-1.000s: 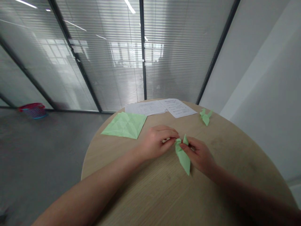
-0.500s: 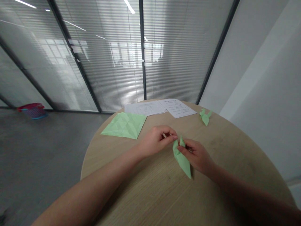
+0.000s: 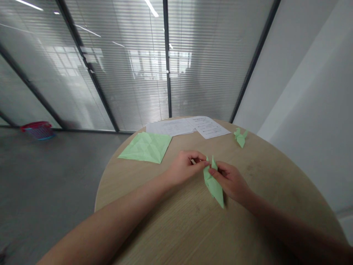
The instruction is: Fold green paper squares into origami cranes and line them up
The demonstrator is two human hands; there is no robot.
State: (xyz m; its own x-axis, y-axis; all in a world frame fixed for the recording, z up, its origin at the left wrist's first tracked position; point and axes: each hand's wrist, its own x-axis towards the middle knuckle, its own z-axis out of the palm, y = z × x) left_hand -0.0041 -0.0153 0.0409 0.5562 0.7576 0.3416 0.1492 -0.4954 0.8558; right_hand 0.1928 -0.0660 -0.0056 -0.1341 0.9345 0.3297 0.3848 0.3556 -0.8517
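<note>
Both hands pinch a light green folded paper piece (image 3: 214,187) over the table, its two narrow points upward and one wide point toward me. My left hand (image 3: 187,167) is closed, thumb and forefinger on the left upper point. My right hand (image 3: 230,179) grips the right side near the other upper point, thumb lying across the front. The fingers behind the paper are partly hidden. A finished-looking small green origami figure (image 3: 241,139) lies at the far right of the table. To the left rests a creased green sheet (image 3: 147,147).
Two printed white sheets (image 3: 171,127) lie overlapping at the far edge of the round wooden table (image 3: 176,228). A red and blue basket (image 3: 38,130) stands on the floor at left. Glass panels with blinds (image 3: 138,73) rise behind, and a white wall (image 3: 309,92) is at right.
The left upper point of the folded paper now shows above my left fingertips. My left hand has shifted slightly down, and my right hand keeps its grip.
</note>
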